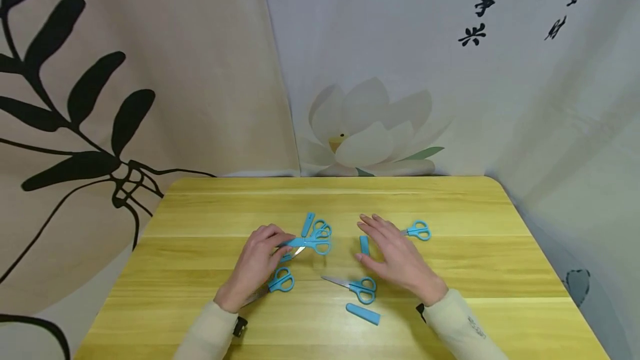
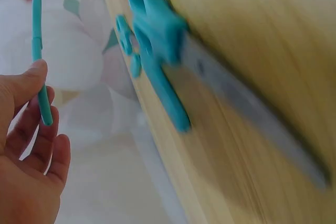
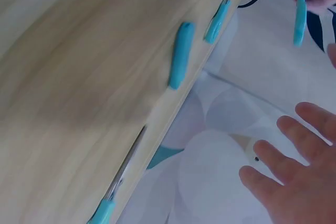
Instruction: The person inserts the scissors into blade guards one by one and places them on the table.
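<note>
My left hand (image 1: 255, 260) pinches a pair of blue-handled scissors (image 1: 320, 245) by the blue sheath covering its blades, between thumb and fingers. In the left wrist view these sheathed scissors (image 2: 37, 30) appear edge-on, raised off the table. My right hand (image 1: 397, 257) hovers with fingers extended and nothing in its grasp; the right wrist view shows its spread fingers (image 3: 286, 161). Beneath and beside it lie a loose blue sheath (image 1: 364, 245) and scissors (image 1: 420, 230) with blades partly hidden by the hand. Bare-bladed scissors (image 1: 282, 280) lie beside my left wrist.
Nearer the front are open-bladed scissors (image 1: 363, 290) and another sheath (image 1: 363, 314). Behind the held pair lie further scissors (image 1: 322, 228), partly covered, and a sheath (image 1: 308, 224). The wooden table (image 1: 475, 271) backs onto a printed curtain (image 1: 225, 71).
</note>
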Demonstrator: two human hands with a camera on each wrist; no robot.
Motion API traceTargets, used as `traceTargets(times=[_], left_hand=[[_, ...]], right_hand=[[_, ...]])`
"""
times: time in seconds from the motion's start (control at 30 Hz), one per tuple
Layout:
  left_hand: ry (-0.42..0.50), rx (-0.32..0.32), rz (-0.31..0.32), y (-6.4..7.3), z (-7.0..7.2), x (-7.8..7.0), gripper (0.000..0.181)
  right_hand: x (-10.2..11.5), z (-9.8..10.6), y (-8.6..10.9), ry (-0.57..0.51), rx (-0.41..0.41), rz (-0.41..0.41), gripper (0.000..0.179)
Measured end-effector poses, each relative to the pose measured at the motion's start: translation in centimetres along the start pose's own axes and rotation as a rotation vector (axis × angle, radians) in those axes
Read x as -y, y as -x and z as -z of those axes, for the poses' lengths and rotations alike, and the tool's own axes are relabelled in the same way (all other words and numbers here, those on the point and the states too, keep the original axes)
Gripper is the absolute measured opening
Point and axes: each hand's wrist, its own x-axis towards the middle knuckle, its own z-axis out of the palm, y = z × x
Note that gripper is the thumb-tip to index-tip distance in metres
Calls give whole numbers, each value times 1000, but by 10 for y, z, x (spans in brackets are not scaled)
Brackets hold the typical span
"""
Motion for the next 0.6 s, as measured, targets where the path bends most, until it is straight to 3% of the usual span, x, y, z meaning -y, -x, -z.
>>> traceTargets(times=[0.27, 0.6], left_hand=[[37, 23, 97, 4, 22, 35, 23], [65, 85, 166, 9, 37, 74, 24]], right_hand=[[-17, 10, 16, 15, -7, -60, 66], [-27, 16, 24, 40, -29, -54, 65]])
